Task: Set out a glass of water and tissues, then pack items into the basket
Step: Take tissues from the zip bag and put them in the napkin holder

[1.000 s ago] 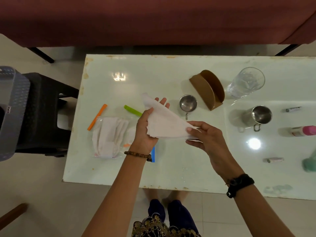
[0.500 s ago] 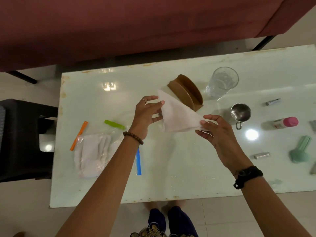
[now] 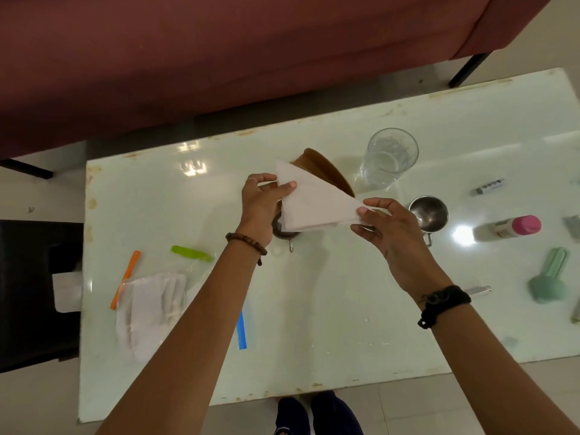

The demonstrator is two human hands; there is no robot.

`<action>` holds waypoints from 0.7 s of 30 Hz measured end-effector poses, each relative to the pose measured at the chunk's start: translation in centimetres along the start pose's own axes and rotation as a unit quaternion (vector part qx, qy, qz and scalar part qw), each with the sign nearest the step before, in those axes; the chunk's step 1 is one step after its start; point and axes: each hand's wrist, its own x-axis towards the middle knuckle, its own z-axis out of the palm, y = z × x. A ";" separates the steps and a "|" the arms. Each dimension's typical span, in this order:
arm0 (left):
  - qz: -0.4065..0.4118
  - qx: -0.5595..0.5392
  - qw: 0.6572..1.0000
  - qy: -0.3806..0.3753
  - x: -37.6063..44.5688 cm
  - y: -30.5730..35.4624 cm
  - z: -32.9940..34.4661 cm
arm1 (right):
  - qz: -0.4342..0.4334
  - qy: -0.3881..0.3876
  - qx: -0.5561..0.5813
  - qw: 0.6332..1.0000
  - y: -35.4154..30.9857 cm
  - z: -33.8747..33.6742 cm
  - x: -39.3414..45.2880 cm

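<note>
A white tissue (image 3: 314, 204), folded into a triangle, hangs above the table between both hands. My left hand (image 3: 263, 202) pinches its upper left corner and my right hand (image 3: 387, 227) pinches its right tip. Right behind the tissue stands a brown tissue holder (image 3: 326, 169), partly hidden by it. A clear glass with water (image 3: 389, 158) stands to the holder's right. A clear zip bag with more white tissues (image 3: 153, 306) lies at the table's left. The basket is out of view.
On the white glass table (image 3: 345, 309) sit two small steel cups (image 3: 428, 211) (image 3: 284, 232), a pink-capped bottle (image 3: 508, 227), a green tool (image 3: 550, 281), small tubes (image 3: 489, 186), and orange (image 3: 127, 277), green (image 3: 191, 253) and blue (image 3: 241, 329) strips. A black stool (image 3: 34, 293) stands left, a maroon sofa (image 3: 219, 58) behind.
Both hands have carried the folded tissue away from the bag and toward the brown holder, so it now overlaps the holder's front. The view has shifted right.
</note>
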 end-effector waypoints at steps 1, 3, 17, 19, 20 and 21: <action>0.005 0.037 0.999 0.022 0.6 0.3 0.6 | 0.002 0.013 0.004 1.000 0.0 0.1 0.5; 0.024 0.127 0.990 0.057 2.2 1.1 1.8 | 0.002 0.031 0.019 0.999 -0.1 0.5 1.4; -0.017 0.300 0.953 0.052 7.9 2.9 6.0 | 0.059 0.162 0.009 0.985 2.4 1.8 6.6; -0.029 0.241 0.968 0.062 7.7 2.7 6.1 | 0.052 0.166 -0.031 0.984 2.7 1.7 6.7; -0.031 0.209 0.975 0.073 7.6 2.5 6.0 | 0.044 0.167 -0.056 0.983 2.8 1.6 6.7; -0.033 0.178 0.980 0.087 7.5 2.1 6.0 | 0.035 0.167 -0.090 0.981 2.9 1.5 6.7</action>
